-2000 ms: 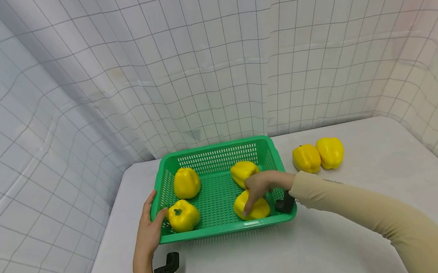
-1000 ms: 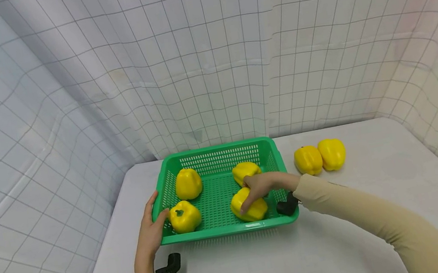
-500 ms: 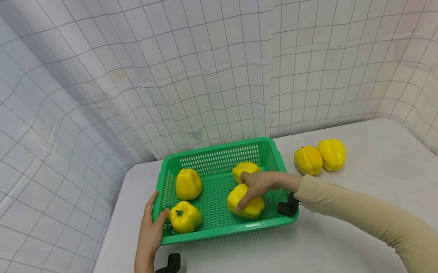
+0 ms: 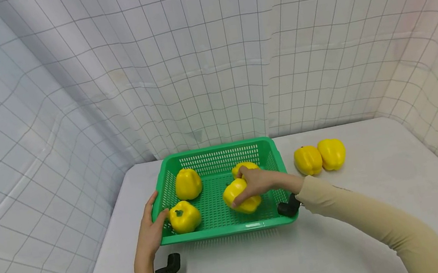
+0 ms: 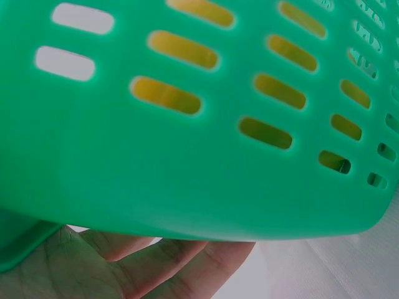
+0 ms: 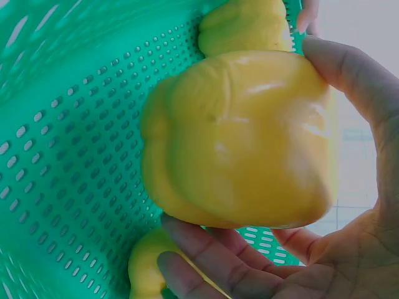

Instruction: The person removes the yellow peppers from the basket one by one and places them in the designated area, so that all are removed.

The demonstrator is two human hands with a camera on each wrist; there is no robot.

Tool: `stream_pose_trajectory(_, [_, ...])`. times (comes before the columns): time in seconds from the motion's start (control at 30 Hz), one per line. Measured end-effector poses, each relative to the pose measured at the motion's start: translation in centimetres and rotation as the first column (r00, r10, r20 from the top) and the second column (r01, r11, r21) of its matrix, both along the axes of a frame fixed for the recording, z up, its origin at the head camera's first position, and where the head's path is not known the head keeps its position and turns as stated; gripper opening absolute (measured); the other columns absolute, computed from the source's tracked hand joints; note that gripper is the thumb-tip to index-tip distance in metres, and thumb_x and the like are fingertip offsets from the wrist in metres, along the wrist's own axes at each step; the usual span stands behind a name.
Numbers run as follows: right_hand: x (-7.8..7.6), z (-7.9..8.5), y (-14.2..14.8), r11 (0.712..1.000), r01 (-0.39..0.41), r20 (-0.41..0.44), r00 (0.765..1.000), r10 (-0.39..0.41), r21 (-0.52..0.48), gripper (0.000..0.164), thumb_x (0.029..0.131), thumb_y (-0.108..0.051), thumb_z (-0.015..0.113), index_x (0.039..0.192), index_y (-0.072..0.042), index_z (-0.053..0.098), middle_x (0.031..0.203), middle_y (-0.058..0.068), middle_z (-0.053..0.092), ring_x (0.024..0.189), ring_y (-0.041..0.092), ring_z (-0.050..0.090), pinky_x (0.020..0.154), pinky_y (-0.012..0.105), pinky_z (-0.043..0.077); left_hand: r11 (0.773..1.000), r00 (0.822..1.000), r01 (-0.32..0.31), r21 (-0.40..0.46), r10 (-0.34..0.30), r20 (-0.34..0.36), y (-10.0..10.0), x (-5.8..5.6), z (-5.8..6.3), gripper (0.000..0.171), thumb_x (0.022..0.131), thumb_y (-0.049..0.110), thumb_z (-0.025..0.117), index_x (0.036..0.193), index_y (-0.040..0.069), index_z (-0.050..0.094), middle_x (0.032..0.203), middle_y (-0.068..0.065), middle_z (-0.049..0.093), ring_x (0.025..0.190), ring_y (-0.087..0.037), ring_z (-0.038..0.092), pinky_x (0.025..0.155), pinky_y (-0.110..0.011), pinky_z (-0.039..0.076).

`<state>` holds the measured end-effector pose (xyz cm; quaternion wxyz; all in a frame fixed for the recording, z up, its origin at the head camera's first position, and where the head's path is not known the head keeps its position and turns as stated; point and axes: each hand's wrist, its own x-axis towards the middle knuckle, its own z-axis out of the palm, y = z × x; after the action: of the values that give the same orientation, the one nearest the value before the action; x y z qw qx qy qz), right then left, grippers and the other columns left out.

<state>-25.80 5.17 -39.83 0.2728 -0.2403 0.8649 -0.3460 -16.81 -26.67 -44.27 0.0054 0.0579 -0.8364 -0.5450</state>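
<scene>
My right hand [image 4: 257,181] grips a yellow bell pepper [image 4: 230,192] over the right part of a green plastic basket [image 4: 225,232]. In the right wrist view the thumb presses one side of this pepper [image 6: 243,137] and the fingers curl at the opposite side. My left hand [image 4: 148,229] holds the basket's left side, thumb over the rim, fingers along the outside. Two yellow peppers sit at the basket's left: one at the back [image 4: 188,184], one in front [image 4: 185,218] with its green stem up. Behind my right hand lies another pepper [image 4: 251,166], partly hidden.
Two more yellow peppers, a nearer one [image 4: 308,161] and one beside it [image 4: 332,154], lie side by side on the white table [image 4: 381,169] right of the basket. A white gridded curtain [image 4: 208,62] surrounds the table at the back and sides.
My right hand has taken hold of the front right pepper, tipped it and raised it, shifting slightly left and toward the back. The left hand keeps its place on the basket.
</scene>
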Motion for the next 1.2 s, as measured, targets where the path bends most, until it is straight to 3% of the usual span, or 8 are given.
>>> stream_pose_trajectory(0.23, [0.2, 0.29, 0.09, 0.997, 0.029, -0.053, 0.998, -0.033, -0.072, 0.082, 0.07, -0.045, 0.08, 0.128, -0.006, 0.037, 0.106, 0.008, 0.052, 0.087, 0.02, 0.055, 0.07, 0.03, 0.049, 1.0, 1.0, -0.002, 0.0, 0.002, -0.004, -0.03, -0.12, 0.0, 0.061, 0.101, 0.024, 0.044, 0.154, 0.027, 0.014, 0.155, -0.015, 0.012, 0.126, -0.038, 0.029, 0.098, -0.058, 0.024])
stream_pose_trajectory(0.57, [-0.06, 0.15, 0.35, 0.979, 0.061, -0.062, 0.995, -0.074, -0.192, 0.075, 0.071, -0.045, 0.079, 0.122, -0.007, 0.039, 0.104, 0.01, 0.053, 0.085, 0.022, 0.057, 0.068, 0.032, 0.051, 1.0, 1.0, -0.003, -0.007, 0.003, 0.004, -0.09, -0.13, 0.04, 0.061, 0.101, 0.025, 0.044, 0.154, 0.028, 0.013, 0.155, -0.015, 0.012, 0.126, -0.038, 0.028, 0.098, -0.059, 0.024])
stream_pose_trajectory(1.2, [0.06, 0.61, 0.93, 0.942, 0.161, -0.097, 0.976, -0.197, -0.293, 0.072, 0.071, -0.048, 0.078, 0.12, -0.011, 0.04, 0.101, 0.011, 0.057, 0.084, 0.023, 0.058, 0.069, 0.033, 0.051, 1.0, 1.0, -0.005, -0.01, 0.005, 0.009, -0.09, -0.05, 0.0, 0.061, 0.101, 0.027, 0.043, 0.154, 0.028, 0.012, 0.156, -0.015, 0.011, 0.126, -0.039, 0.028, 0.098, -0.06, 0.023])
